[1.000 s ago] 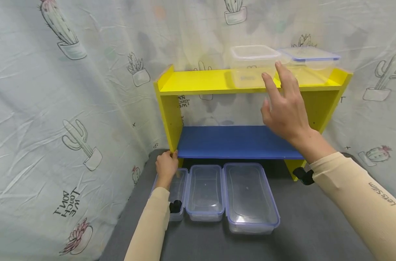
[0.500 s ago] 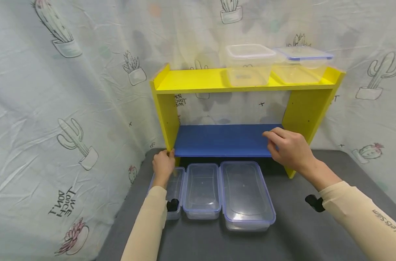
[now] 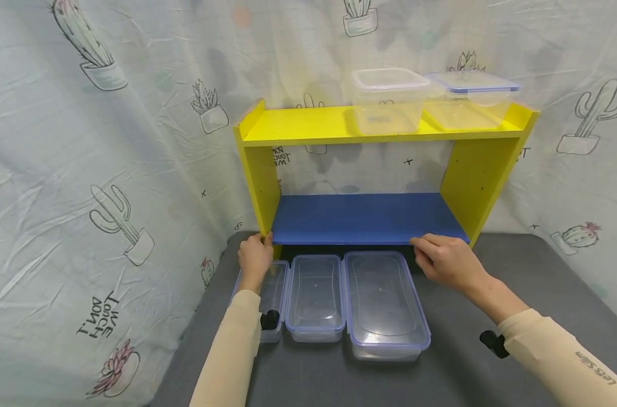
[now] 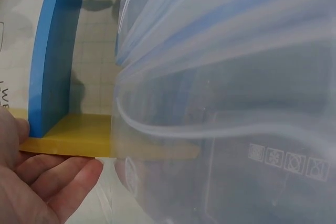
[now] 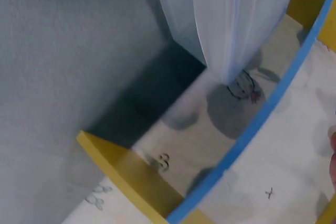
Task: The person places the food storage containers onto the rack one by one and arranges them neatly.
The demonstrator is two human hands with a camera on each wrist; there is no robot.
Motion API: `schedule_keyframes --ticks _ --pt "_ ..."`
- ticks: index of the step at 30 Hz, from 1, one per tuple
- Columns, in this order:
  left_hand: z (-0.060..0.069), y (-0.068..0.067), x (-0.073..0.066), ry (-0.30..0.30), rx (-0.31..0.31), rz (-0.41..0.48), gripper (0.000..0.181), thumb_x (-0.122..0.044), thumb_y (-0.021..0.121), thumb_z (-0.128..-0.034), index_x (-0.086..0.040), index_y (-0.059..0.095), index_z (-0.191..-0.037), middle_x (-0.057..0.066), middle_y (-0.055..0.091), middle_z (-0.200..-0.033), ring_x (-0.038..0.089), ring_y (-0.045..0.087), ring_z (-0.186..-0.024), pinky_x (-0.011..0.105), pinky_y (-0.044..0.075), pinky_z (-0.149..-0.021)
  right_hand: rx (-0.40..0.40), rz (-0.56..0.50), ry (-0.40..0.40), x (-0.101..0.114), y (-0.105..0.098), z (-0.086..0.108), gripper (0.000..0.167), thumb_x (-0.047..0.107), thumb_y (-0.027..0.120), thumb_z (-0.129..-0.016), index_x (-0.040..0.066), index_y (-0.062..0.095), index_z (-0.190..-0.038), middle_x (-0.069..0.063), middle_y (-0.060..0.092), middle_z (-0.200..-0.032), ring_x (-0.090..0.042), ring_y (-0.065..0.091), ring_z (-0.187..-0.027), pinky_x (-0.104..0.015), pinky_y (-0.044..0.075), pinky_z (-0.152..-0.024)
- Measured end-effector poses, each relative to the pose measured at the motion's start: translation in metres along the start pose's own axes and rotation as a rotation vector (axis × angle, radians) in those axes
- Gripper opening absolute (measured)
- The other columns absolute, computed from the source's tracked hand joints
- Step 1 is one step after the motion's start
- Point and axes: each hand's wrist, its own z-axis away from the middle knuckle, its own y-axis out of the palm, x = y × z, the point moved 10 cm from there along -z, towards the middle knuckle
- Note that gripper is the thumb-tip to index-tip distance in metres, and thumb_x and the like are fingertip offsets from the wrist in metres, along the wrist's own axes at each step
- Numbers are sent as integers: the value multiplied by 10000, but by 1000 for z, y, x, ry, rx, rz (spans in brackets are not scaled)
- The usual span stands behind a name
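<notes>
My left hand (image 3: 255,260) grips the lower front edge of the yellow left side panel (image 3: 261,195). In the left wrist view the thumb lies by the blue board (image 4: 47,66), with the other fingers under the yellow panel edge (image 4: 68,146). My right hand (image 3: 448,263) is at the right front of the blue shelf (image 3: 361,217), fingers loosely bent and holding nothing visible. Only fingertips (image 5: 333,156) show at the edge of the right wrist view, apart from the blue board edge (image 5: 257,124); contact with the shelf is unclear.
Three lidded clear boxes stand in front: left (image 3: 273,288), middle (image 3: 316,294) and a larger right one (image 3: 385,305). Two more containers (image 3: 387,102) (image 3: 471,102) stand on the yellow top board (image 3: 303,124). A cactus-print curtain (image 3: 161,141) hangs behind.
My right hand has come down from before the top containers to the blue shelf's front, its fingers now more bent. My left hand stays at the panel.
</notes>
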Motion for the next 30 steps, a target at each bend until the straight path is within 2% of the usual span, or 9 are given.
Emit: schedule_keyframes --ticks 4,8,12,15,18,21,25,30 --pt "1 1 -1 -7 8 -2 416 -405 522 -991 -41 671 -856 152 682 -775 379 647 -729 490 502 -654 66 -31 67 3 15 15 203 29 675 -745 -5 702 -944 -101 709 -831 -196 668 -640 -333 531 -535" --pt "2 3 -2 -11 17 -1 416 -405 517 -993 -40 679 -876 163 698 -807 404 659 -763 511 515 -676 178 -67 220 0 31 38 312 66 743 -758 -9 690 -1056 -137 723 -971 -230 701 -728 -368 558 -601" --pt "3 3 -4 -9 8 -6 413 -402 525 -991 -41 684 -869 168 702 -819 411 661 -782 516 516 -688 269 -135 401 -4 47 64 356 135 748 -820 -5 665 -1136 -136 733 -994 -176 700 -703 -352 556 -601" --pt "3 2 -4 -11 0 -8 409 -402 533 -988 -46 682 -853 165 697 -807 406 658 -772 510 512 -679 358 -228 564 -6 62 88 409 250 704 -891 -2 625 -1203 -145 731 -1039 -171 717 -740 -357 564 -624" --pt "3 2 -4 -9 2 -9 406 -401 529 -989 -50 678 -850 157 692 -801 392 653 -758 501 506 -663 451 -347 757 -9 77 113 526 376 628 -940 -21 556 -1278 -204 703 -1120 -228 733 -826 -393 573 -673" --pt "3 2 -4 -10 7 -5 405 -404 522 -991 -54 678 -860 148 683 -788 372 644 -732 482 498 -642 514 -458 905 -7 88 132 629 437 566 -965 -74 499 -1325 -269 660 -1183 -305 726 -919 -425 573 -739" --pt "2 0 -2 -22 12 -2 400 -405 522 -992 -55 680 -881 134 671 -767 346 627 -699 457 492 -626 570 -536 1020 0 98 150 666 468 512 -982 -99 499 -1332 -269 641 -1224 -343 685 -1037 -461 544 -854" --pt "2 0 -2 -19 11 -8 394 -395 520 -994 -50 678 -887 136 673 -773 348 628 -702 465 497 -633 593 -625 1136 10 102 168 628 475 474 -995 -49 532 -1337 -194 675 -1201 -286 659 -1083 -451 510 -907"
